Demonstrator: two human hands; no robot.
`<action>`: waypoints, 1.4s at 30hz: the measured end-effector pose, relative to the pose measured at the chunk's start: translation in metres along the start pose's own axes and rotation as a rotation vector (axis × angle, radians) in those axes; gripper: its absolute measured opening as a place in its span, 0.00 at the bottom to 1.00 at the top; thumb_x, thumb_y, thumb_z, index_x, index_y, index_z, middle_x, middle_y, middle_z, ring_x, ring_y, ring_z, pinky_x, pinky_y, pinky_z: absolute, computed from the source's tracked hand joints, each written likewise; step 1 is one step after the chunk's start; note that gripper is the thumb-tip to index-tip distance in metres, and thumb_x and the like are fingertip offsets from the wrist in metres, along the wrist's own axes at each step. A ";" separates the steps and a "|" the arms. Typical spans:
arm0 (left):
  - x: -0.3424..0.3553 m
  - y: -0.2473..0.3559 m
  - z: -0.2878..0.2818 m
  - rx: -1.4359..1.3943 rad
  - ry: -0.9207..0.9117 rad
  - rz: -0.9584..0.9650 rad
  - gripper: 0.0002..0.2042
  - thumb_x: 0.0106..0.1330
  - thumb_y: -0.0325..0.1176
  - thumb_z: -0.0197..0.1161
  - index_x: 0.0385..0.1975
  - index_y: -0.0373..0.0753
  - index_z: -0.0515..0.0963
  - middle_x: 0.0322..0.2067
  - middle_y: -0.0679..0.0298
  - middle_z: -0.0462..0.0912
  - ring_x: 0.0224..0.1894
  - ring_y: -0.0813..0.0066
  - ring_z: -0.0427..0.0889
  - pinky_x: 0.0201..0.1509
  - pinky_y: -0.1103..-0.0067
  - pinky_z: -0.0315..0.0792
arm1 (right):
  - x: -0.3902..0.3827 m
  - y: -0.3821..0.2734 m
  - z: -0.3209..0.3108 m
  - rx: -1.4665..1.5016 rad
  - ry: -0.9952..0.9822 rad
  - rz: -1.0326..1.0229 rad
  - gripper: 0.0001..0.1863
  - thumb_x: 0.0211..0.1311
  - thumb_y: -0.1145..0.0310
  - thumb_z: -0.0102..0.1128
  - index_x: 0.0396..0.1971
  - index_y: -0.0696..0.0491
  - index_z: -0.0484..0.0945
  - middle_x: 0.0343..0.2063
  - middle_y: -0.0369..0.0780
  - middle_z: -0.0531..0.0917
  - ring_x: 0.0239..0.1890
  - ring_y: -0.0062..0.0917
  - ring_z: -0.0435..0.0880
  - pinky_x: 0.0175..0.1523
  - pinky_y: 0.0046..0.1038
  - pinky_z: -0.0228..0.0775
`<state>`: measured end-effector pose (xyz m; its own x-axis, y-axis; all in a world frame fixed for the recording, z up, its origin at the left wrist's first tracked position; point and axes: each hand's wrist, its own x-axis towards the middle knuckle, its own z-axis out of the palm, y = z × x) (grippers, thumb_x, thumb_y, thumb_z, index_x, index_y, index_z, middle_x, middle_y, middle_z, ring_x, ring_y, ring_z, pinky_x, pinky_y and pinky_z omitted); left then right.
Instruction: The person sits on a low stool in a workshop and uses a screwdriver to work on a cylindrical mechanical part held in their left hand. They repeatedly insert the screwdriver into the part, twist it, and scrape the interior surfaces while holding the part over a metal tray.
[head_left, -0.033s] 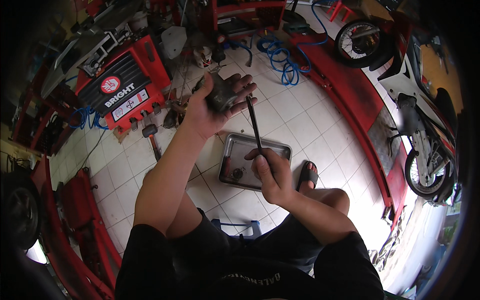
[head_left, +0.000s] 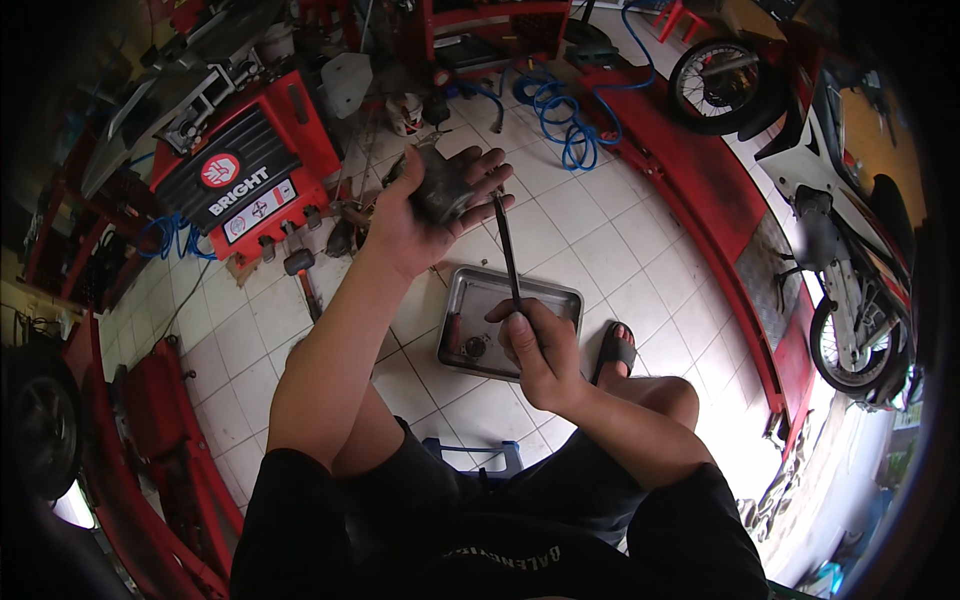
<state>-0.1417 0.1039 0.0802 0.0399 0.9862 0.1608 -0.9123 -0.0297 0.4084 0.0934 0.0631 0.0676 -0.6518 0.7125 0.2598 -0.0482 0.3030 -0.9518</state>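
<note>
Held up in front of me, my left hand point(head_left: 402, 235) carries a dark, grimy block-shaped metal part point(head_left: 440, 188) in its palm, with the thumb along one side and the fingers stretched out behind. My right hand point(head_left: 545, 358) is wrapped around a long, thin, dark rod-like tool point(head_left: 508, 250). The tool slants up and away, and its far tip is by the fingertips of my left hand; whether it touches them I cannot tell. On the floor below is a metal tray point(head_left: 577, 305), partly covered by my right hand. In it lie a red-handled item point(head_left: 454, 332) and a dark round part point(head_left: 475, 346).
A hammer point(head_left: 302, 272) lies left of my left forearm, near a red-and-black machine point(head_left: 245, 165). Blue coiled hose point(head_left: 570, 135) is on the tiles ahead. A red lift platform point(head_left: 690, 190) and a motorcycle point(head_left: 825, 220) stand to the right. A blue stool point(head_left: 510, 458) is beneath me.
My right hand and the lower end of the tool have shifted very slightly left. The left hand and the metal part look nearly unchanged.
</note>
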 end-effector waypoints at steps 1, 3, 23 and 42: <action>0.000 -0.001 0.000 0.024 -0.035 0.015 0.42 0.66 0.59 0.62 0.64 0.24 0.62 0.65 0.42 0.69 0.72 0.43 0.62 0.75 0.45 0.58 | 0.001 0.001 0.002 0.043 -0.039 0.098 0.18 0.81 0.61 0.44 0.46 0.60 0.78 0.18 0.30 0.70 0.20 0.11 0.65 0.26 0.18 0.56; -0.001 -0.002 0.002 0.036 -0.059 0.006 0.43 0.65 0.60 0.61 0.65 0.24 0.61 0.66 0.42 0.67 0.73 0.43 0.60 0.75 0.45 0.56 | 0.001 0.003 0.004 0.128 -0.116 0.295 0.19 0.81 0.60 0.43 0.47 0.60 0.77 0.18 0.30 0.70 0.20 0.10 0.65 0.26 0.18 0.56; -0.001 -0.012 0.003 0.358 -0.210 -0.180 0.52 0.58 0.67 0.63 0.72 0.31 0.57 0.71 0.42 0.60 0.74 0.39 0.57 0.76 0.47 0.54 | 0.002 0.003 -0.010 0.011 -0.040 0.277 0.19 0.82 0.60 0.42 0.40 0.59 0.77 0.18 0.30 0.68 0.18 0.12 0.65 0.24 0.19 0.58; -0.007 -0.017 -0.006 0.250 -0.225 -0.216 0.48 0.57 0.57 0.73 0.70 0.31 0.60 0.69 0.37 0.61 0.65 0.34 0.71 0.70 0.52 0.67 | 0.002 0.003 -0.013 0.204 -0.074 0.324 0.19 0.82 0.60 0.42 0.39 0.60 0.76 0.20 0.30 0.68 0.21 0.13 0.63 0.26 0.19 0.57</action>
<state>-0.1287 0.0983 0.0670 0.3335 0.9146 0.2288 -0.7471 0.1083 0.6559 0.1014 0.0736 0.0670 -0.7103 0.7009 -0.0650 0.0244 -0.0677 -0.9974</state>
